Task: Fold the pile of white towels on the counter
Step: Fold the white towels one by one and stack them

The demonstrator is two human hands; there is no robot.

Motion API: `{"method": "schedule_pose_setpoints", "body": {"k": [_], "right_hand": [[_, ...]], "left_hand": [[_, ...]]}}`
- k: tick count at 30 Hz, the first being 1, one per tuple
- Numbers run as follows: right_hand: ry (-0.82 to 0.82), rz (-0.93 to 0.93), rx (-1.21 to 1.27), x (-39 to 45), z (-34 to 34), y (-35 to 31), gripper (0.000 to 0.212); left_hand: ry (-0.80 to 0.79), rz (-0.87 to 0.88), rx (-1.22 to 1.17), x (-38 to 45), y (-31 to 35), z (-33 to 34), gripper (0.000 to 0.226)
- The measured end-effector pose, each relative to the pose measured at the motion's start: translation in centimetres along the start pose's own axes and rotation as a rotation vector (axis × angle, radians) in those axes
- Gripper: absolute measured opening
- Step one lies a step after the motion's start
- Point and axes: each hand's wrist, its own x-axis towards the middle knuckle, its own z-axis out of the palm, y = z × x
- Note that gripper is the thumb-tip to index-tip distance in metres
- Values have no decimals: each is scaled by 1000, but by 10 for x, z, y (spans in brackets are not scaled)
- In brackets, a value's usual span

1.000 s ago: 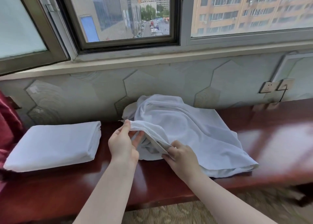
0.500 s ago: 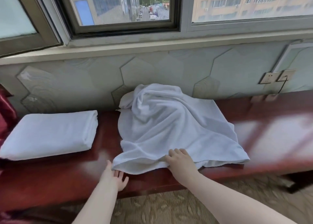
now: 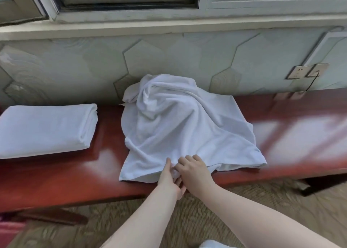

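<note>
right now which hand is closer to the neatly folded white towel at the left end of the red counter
Left. The left hand lies at the crumpled white towel's front edge, on the side facing the folded white towel. The right hand sits just beyond it, farther away.

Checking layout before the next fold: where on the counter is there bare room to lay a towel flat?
The counter is bare to the right of the crumpled towel, out to the frame edge. A narrower strip lies between it and the folded towel. The front edge is crowded where both hands, left hand and right hand, meet the hem.
</note>
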Motion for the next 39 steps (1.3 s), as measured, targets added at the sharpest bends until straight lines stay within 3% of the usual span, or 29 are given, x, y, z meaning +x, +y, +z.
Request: {"method": "schedule_pose_setpoints", "body": {"k": [5,9,11,14,18,21,26,30,35,39], "right_hand": [[84,133,87,-4,5,2,28],[88,244,154,2,6,14,21],[-13,300,83,1,8,33,9],[-220,400,62,-11,21,69,26],[-122,402,29,-37,19,97,20],[1,375,-8,-62,26,119,31],[65,252,-96,-84,27,148,28],[151,277,71,-84,29,149,25],[127,318,208,-87,35,148,24],[74,319,225,-91,39,147,20]], "left_hand": [[202,314,-26,-5,-2,14,17],[111,489,-96,-13,-3,19,15],[91,581,-105,-15,4,16,17],[96,651,-99,-14,17,9,11],[140,652,-134,-7,24,4,6],[163,643,-160,2,21,3,16],[222,572,-244,16,8,7,25],[180,500,-306,24,-5,8,36],[170,295,-172,31,-54,24,66],[232,238,-81,37,-86,43,62]]}}
